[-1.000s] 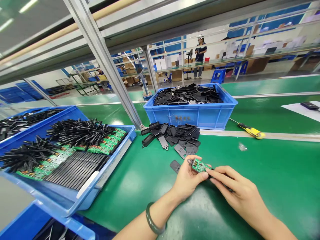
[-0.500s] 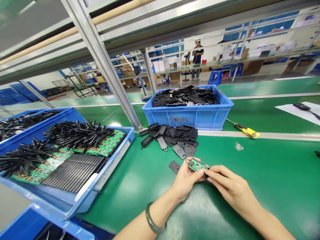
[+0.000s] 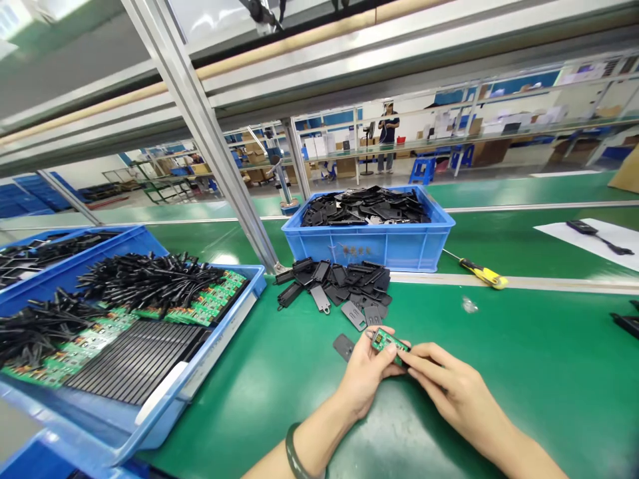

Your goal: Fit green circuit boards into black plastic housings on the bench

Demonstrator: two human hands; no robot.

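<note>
A small green circuit board (image 3: pixel 384 340) with a dark casing around it lies in my left hand (image 3: pixel 367 372), the thumb pressed on its face. My right hand (image 3: pixel 452 382) pinches the right end of the same piece between thumb and fingers. Just left of my left hand a dark flat cover (image 3: pixel 343 346) rests on the green table. Behind my hands is a loose pile of black plastic casings (image 3: pixel 344 283). What lies under the board is hidden by my fingers.
Behind the pile stands a blue bin (image 3: pixel 369 247) of black parts. A blue tray (image 3: pixel 249 283) with cabled boards is at left, beside a metal post (image 3: pixel 214 146). Rightward are a yellow screwdriver (image 3: pixel 486 275), a clear plastic scrap (image 3: pixel 469 305) and a black device (image 3: pixel 582 227) on paper.
The view has shifted slightly, so the bin and pile appear lower and a little further left. Both hands keep their hold on the board, with only a slight shift of the fingers.
</note>
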